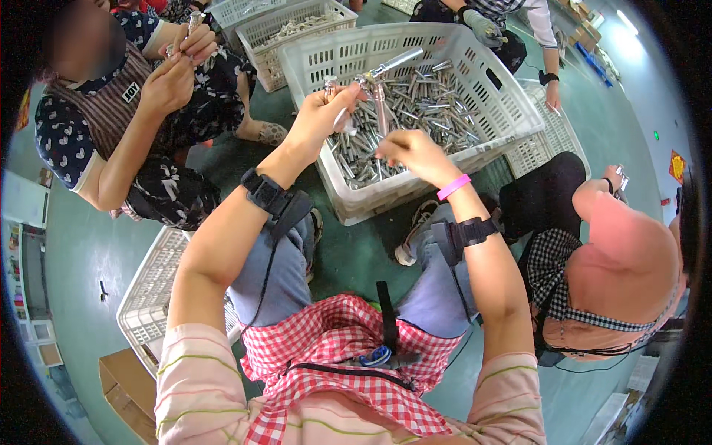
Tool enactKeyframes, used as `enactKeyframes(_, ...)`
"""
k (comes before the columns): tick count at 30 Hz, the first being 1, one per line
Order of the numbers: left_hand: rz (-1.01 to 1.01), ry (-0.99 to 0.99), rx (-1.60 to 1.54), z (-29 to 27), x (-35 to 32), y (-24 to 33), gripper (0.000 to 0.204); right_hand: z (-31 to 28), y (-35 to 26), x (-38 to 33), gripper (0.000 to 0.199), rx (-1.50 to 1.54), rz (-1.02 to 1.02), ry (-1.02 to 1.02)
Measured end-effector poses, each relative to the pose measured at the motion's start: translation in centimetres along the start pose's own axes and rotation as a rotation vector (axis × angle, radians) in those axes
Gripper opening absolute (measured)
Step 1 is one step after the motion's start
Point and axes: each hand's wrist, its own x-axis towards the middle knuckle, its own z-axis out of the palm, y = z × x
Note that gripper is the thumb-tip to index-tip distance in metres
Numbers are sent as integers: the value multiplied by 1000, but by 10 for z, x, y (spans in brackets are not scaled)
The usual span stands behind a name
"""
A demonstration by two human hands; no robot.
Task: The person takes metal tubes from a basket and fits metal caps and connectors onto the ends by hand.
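My left hand [320, 122] is closed over the near-left part of a white crate [437, 156]. Between thumb and fingers it grips a shiny metal fitting [363, 78] with a brass-coloured joint. One silver tube [400, 62] sticks out from the joint to the upper right, and another tube [382, 110] hangs down. Other shiny pieces [331, 83] show at the same hand, partly hidden by its fingers. My right hand [420, 156] is just below the hanging tube, fingers curled and pinched together; what they hold, if anything, is hidden. Many loose silver tubes [434, 104] fill the crate.
A co-worker [111, 111] at left handles a small metal piece with both hands. Another person [615, 259] sits at right, and a gloved hand [482, 28] shows behind the crate. More white crates [152, 285] stand around, with a cardboard box [126, 393] at lower left.
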Motion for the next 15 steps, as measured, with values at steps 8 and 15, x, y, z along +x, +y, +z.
enactKeyframes(8, 17, 0, -88, 9, -6, 7, 34, -8, -6, -4, 28, -347, 85, 197)
enactKeyframes(15, 53, 19, -182, 16, -8, 3, 28, -23, -40, -36, 30, -208, -23, 371)
